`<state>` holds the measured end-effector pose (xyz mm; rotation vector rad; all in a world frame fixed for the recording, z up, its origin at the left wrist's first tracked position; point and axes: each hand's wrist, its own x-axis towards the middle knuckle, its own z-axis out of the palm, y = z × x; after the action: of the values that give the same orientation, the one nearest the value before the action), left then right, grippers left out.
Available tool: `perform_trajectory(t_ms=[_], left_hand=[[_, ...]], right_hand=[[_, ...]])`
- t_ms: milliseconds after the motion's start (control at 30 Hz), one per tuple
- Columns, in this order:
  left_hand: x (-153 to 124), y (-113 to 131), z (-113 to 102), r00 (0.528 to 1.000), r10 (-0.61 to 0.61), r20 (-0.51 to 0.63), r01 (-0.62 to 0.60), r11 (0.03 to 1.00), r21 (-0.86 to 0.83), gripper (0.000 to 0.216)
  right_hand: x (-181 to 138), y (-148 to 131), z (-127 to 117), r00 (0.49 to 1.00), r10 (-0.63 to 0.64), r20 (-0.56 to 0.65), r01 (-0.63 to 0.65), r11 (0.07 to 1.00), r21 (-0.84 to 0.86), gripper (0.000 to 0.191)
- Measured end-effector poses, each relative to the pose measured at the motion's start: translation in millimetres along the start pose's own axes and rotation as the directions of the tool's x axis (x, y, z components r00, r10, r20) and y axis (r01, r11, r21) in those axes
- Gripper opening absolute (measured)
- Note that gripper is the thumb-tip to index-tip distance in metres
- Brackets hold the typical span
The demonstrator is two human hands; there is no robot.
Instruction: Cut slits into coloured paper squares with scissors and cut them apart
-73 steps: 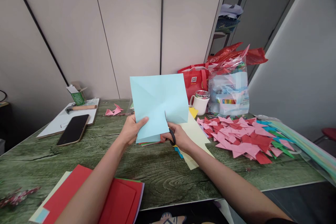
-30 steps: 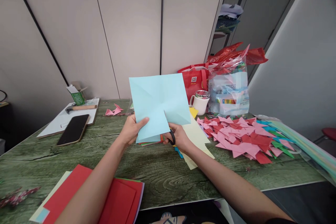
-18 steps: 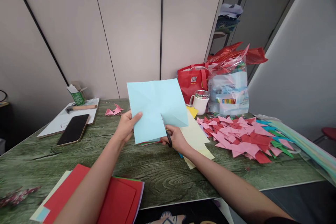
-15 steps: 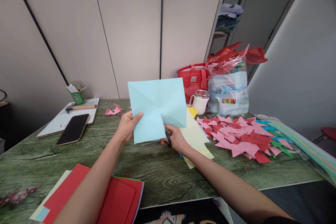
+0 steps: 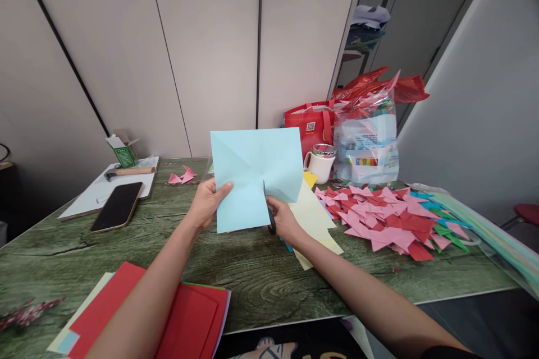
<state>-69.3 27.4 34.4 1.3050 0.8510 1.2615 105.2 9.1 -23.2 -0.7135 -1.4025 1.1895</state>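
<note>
A light blue sheet of paper (image 5: 242,179) with diagonal creases is held up above the table. My left hand (image 5: 207,202) pinches its left edge, thumb on the near face and the other fingers behind. Closed around the dark handle of a pair of scissors (image 5: 272,222) is my right hand (image 5: 283,217), at the sheet's lower right. The blades lie along a slit that runs from the bottom edge up toward the middle, and the paper right of the slit bends back. Pale yellow paper pieces (image 5: 314,219) lie on the table behind my right hand.
Pink and red folded paper pieces (image 5: 379,213) are heaped at the right. A white mug (image 5: 322,165), a red bag (image 5: 305,129) and a plastic bag (image 5: 366,146) stand behind. Left lie a phone (image 5: 118,206), a hammer (image 5: 130,171) and red sheets (image 5: 189,320).
Both hands, the blue sheet and the scissors have shifted slightly to the right. The colored edges that showed beneath the sheet are now mostly out of sight.
</note>
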Motion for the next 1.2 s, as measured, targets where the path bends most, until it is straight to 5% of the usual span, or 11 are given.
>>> perform_trajectory(t_ms=[633, 1200], left_hand=[[0.3, -4.1, -1.1, 0.994, 0.104, -0.021, -0.099, 0.983, 0.152, 0.034], [-0.4, -3.4, -1.5, 0.996, 0.09, -0.02, -0.086, 0.989, 0.123, 0.03]], right_hand=[[-0.3, 1.8, -1.6, 0.998, -0.07, -0.01, 0.069, 0.997, -0.046, 0.025], [-0.1, 1.8, -1.2, 0.997, -0.067, -0.039, 0.065, 0.997, -0.045, 0.025]])
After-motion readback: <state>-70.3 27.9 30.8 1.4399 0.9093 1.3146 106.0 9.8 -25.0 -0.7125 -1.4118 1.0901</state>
